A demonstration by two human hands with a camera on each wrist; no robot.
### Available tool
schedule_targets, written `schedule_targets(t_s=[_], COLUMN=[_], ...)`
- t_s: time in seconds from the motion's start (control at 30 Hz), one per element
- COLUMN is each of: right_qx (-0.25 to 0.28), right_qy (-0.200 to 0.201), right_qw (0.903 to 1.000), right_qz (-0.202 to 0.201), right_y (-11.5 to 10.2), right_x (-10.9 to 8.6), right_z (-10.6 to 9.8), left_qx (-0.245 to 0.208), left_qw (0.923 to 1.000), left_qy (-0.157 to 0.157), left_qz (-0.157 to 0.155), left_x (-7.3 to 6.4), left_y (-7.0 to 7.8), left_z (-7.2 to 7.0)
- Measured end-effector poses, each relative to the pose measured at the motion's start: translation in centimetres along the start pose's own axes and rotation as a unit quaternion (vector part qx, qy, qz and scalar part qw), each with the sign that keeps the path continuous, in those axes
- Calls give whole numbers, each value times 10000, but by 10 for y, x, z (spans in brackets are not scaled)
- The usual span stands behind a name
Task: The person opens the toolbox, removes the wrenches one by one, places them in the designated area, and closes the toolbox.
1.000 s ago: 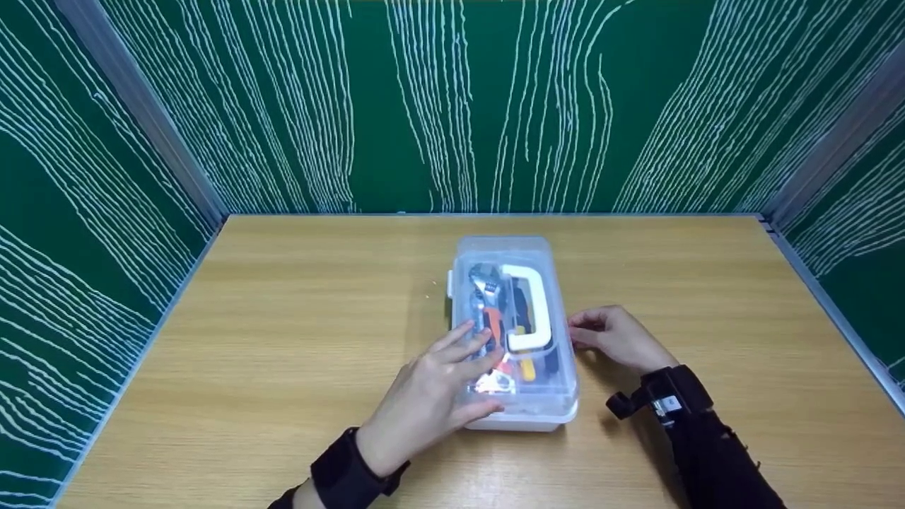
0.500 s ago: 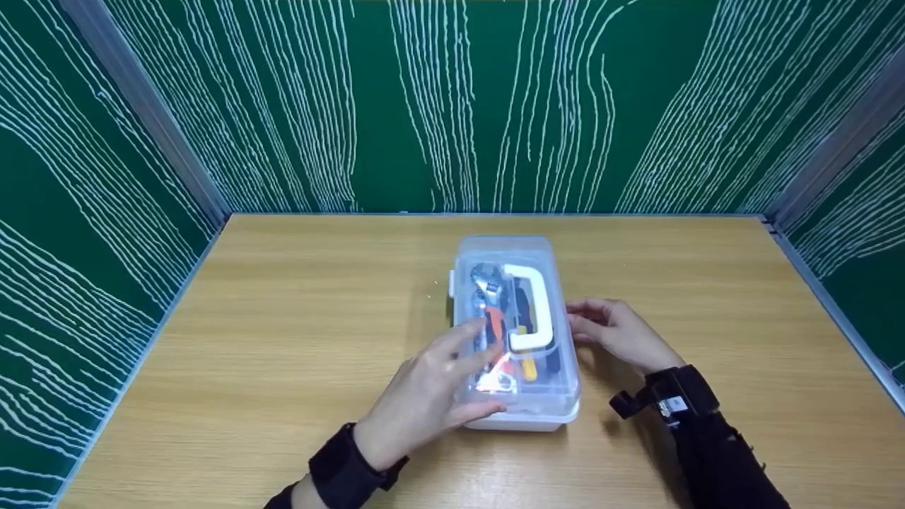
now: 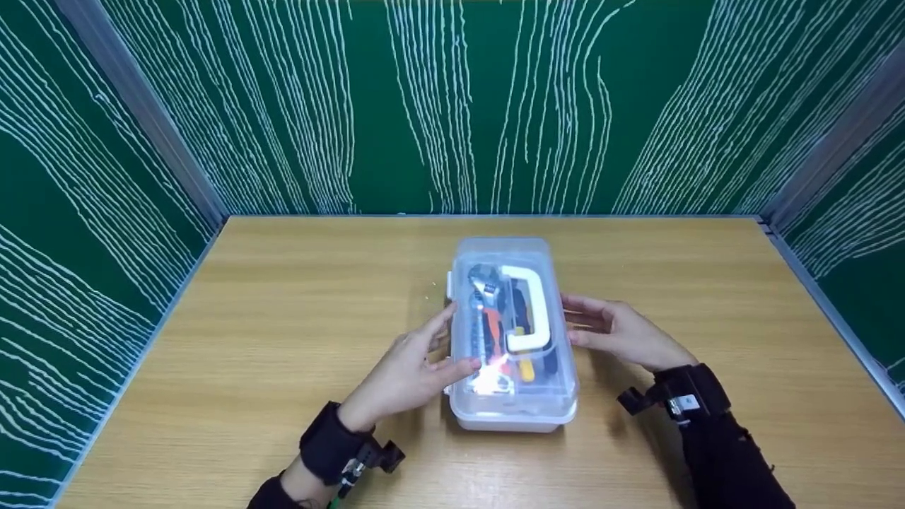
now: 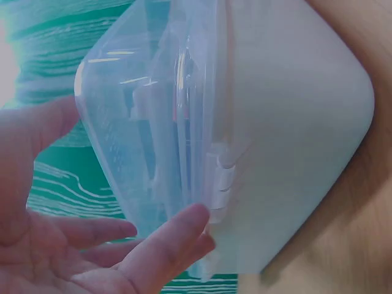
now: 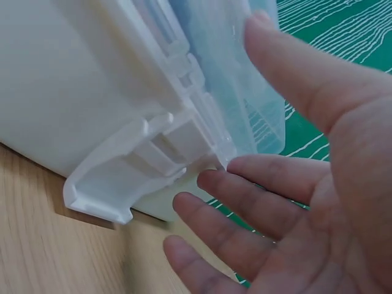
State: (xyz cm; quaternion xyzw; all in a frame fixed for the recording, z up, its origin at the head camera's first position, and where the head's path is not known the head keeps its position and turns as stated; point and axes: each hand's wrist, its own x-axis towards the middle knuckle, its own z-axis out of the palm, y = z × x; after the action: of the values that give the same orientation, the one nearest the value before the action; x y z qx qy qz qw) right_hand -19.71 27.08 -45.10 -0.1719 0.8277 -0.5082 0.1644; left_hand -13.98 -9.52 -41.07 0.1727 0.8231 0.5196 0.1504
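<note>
A toolbox [image 3: 512,403] with a clear lid and white base stands lengthwise on the table. Its white handle [image 3: 541,304] lies folded flat on the lid. Through the lid show an adjustable wrench [image 3: 486,281], orange grips and a yellow handle [image 3: 526,370]. Along the left side, my left hand [image 3: 406,371] spreads its thumb over the lid edge; its fingertips are at a white hinge-like fitting [image 4: 222,180]. On the other side, my right hand [image 3: 629,336] has extended fingers close against the lid seam. Below them, a white latch [image 5: 131,168] sticks out from the base, swung down.
The wooden tabletop [image 3: 283,318] runs around the box, with green walls [image 3: 382,106] covered in white wavy lines at the back and sides. A black wrist camera strap [image 3: 332,442] is on the left wrist, another [image 3: 689,396] on the right.
My left hand has come off the top of the lid and moved to the box's left side. My right fingers have straightened along the right side. The box stays put.
</note>
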Motion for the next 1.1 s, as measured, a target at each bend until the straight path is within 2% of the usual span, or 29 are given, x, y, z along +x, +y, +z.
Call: schedule_targets(t_s=[0.1,0.3,0.6,0.7,0.83,1.1], right_qx=[251,456,281,280,258,316], right_qy=[-147,-276,-211,-198,-192,-190], right_qw=[9996,9985,9993,9993,9994,9993], right_qz=[2,-149,-143,-137,-132,-105], right_y=[0,0,-1,-1,0,1], right_x=[-1,0,-1,-1,-1,-1], right_z=[-1,-1,-1,-2,-3,-3], left_qx=[-89,-91,-383,-314,-198,-323], left_qw=[9998,9994,9972,9969,9974,9980], left_qy=[-183,-286,-634,-720,-685,-548], left_qz=[21,158,90,31,53,17], left_x=[2,1,0,0,0,0], left_y=[-3,-5,-5,-4,-2,-2], left_z=[-2,-1,-3,-3,-3,0])
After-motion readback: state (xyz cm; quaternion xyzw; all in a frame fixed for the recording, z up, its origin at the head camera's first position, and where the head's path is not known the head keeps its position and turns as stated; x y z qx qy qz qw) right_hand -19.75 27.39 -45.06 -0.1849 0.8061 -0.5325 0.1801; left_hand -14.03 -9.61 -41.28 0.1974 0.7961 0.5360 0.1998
